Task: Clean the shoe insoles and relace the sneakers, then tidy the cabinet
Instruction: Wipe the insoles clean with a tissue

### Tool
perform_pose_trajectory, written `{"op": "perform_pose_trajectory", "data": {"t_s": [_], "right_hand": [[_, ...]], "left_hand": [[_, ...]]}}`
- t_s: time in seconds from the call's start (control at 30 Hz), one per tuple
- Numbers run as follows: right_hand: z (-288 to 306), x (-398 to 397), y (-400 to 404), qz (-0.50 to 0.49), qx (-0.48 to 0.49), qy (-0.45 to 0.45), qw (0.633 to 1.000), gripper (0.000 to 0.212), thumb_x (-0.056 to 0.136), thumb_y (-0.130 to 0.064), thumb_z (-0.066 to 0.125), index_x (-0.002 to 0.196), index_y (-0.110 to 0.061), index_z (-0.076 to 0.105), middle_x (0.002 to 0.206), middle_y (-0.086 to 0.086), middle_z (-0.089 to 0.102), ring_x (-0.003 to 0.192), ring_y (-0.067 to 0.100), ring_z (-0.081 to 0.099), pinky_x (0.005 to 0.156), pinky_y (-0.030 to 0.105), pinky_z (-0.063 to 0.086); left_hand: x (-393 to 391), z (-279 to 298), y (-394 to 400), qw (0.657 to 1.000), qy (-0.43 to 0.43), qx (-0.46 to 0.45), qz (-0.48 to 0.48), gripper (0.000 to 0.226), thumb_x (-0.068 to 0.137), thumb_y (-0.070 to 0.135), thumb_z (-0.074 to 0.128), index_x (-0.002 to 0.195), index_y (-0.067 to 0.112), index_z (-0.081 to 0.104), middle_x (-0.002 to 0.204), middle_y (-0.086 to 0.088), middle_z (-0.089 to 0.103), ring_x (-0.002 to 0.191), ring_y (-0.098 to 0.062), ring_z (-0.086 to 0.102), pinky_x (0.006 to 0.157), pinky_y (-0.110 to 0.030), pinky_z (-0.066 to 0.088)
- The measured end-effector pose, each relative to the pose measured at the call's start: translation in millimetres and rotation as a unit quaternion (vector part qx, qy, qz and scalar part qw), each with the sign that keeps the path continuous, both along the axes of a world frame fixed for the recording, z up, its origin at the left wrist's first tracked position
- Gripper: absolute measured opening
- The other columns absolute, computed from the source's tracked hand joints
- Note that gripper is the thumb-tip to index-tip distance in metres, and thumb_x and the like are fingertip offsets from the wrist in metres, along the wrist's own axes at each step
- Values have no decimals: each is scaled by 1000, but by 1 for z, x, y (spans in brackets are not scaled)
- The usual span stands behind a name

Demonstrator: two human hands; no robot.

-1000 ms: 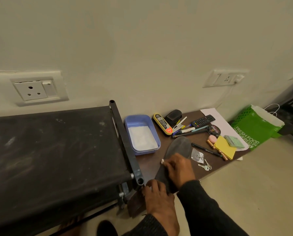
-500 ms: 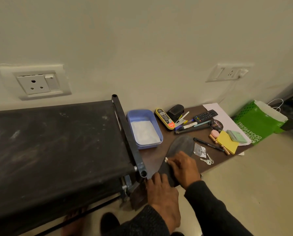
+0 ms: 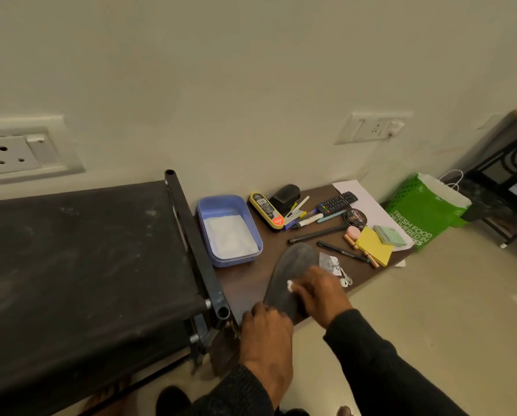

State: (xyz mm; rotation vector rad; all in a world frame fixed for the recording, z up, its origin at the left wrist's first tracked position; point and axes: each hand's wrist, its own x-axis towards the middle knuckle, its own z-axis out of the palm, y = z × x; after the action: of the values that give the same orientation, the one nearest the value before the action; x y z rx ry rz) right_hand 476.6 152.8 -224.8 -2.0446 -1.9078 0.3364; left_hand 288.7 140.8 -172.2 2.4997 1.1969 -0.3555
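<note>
Head view:
- Lying on brown table (image 3: 245,283): dark grey insole (image 3: 293,274), toe end pointing toward wall.
- Pinning insole's near end: left hand (image 3: 267,334), fingers curling over its edge.
- Pressing small white wad (image 3: 289,285) onto insole's middle: right hand (image 3: 318,291), fingers pinching wad.
- Sitting just left of insole: blue tray (image 3: 252,226) holding white powder.
- Lying beyond: shoe-polish sponge (image 3: 266,210), TV remote (image 3: 336,202), pens, yellow sticky notes (image 3: 374,246).
</note>
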Motion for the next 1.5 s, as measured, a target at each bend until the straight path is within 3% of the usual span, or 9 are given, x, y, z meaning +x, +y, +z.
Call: {"op": "perform_pose_trajectory", "data": {"t_s": [0.13,0.37,0.47,0.6,0.83,0.93,1.17,1.4,1.5], "right_hand": [[3,23,8,-191,0,-2,982,9,94,-26,66,92,-22,74,98,-2,62,91,15,60,86,38,55],[12,-16,-29,-22,23,-29,999,10,91,-18,68,85,-14,74,87,5,67,77,21,62,71,32,52],[11,7,12,-125,-3,-53,991,19,92,-25,64,82,-12,74,86,13,70,81,33,66,73,32,48],[2,24,42,-241,-27,-47,969,20,89,-31,63,90,-14,73,92,13,71,90,33,66,80,35,52],[6,-15,-9,44,20,-36,998,9,91,-15,66,94,-8,71,94,9,64,83,21,60,74,35,50],[5,19,34,-74,38,-39,996,17,95,-23,64,105,-11,69,106,7,64,96,19,60,85,33,50],[-10,21,66,-255,68,8,964,14,93,-21,63,96,-14,74,102,7,70,92,19,62,80,27,47],[-13,15,72,-259,84,48,961,12,93,-22,66,97,-14,74,103,7,70,94,17,63,88,37,55],[-15,2,57,-99,61,12,993,12,93,-23,66,97,-15,73,105,4,66,94,15,59,83,32,51]], "left_hand": [[4,3,-4,999,25,21,-15,32,94,15,58,127,14,59,130,-14,55,124,-34,41,101,-45,41],[6,6,4,997,-59,23,53,48,89,16,57,136,18,48,138,-11,43,129,-32,38,102,-44,38],[7,7,4,997,-55,26,56,43,92,18,53,135,18,50,138,-11,44,129,-33,39,101,-46,39],[9,5,3,998,-42,21,46,34,93,15,51,126,17,57,142,-12,37,131,-36,34,100,-48,38],[13,-4,10,996,-79,16,39,39,92,19,60,131,15,54,135,-9,51,130,-32,41,100,-44,40],[11,-9,12,996,-77,16,35,40,89,25,69,126,15,56,131,-8,54,124,-31,46,98,-43,44],[16,-9,11,995,-93,23,40,32,91,14,58,123,12,57,126,-12,56,119,-31,50,95,-39,48],[16,-9,8,994,-92,21,47,35,90,14,60,125,12,56,127,-13,55,120,-31,48,96,-38,48],[18,-8,6,994,-91,22,53,34,93,11,55,127,11,55,128,-14,54,121,-31,46,94,-37,47]]}}
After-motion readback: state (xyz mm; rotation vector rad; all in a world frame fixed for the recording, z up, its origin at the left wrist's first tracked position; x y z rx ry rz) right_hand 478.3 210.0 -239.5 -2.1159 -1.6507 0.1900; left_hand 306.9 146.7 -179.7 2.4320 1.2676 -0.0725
